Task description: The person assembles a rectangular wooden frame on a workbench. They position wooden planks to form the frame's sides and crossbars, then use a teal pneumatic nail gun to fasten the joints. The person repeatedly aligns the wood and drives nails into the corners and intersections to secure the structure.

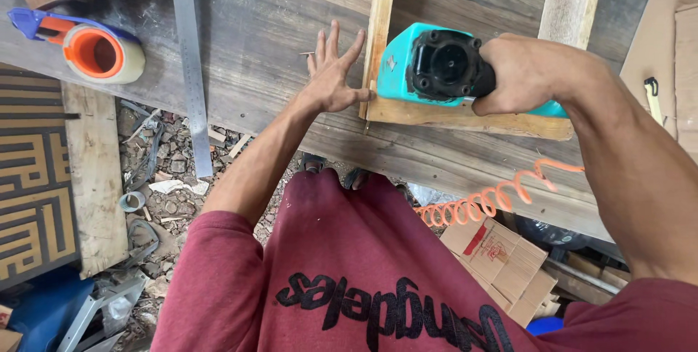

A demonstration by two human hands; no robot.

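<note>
Right hand (520,74), right of centre in the frame, wrapped tight around the grip of a turquoise pneumatic nail gun (436,67), black round cap facing the camera. Nail gun set down on the joint of two pale wooden slats: an upright slat (380,25) running to the top edge and a cross slat (465,118) lying along the weathered plank counter (262,39). Left hand (333,76), at centre, fingers spread wide, palm flat on the counter, thumb tip touching the upright slat just beside the gun. Orange coiled air hose (472,203) trailing below the counter edge at lower right, away from the gun.

Upper left: a tape dispenser (87,45) with blue handle, orange core and a pale roll of tape, resting on the counter. Next to it, a long steel ruler (190,68) stretched from the top edge down past the counter edge. Far left: a dark panel (29,177) patterned with tan angular lines beside a bare board. Lower right: a brown cardboard box (502,261), flaps folded, with a red printed label, on the ground. Right edge: plain cardboard sheet (665,39) leaning by the counter. Rubble and wood scraps (171,177) scattered on the floor at left. Maroon shirt (349,272) with black lettering across the bottom.
</note>
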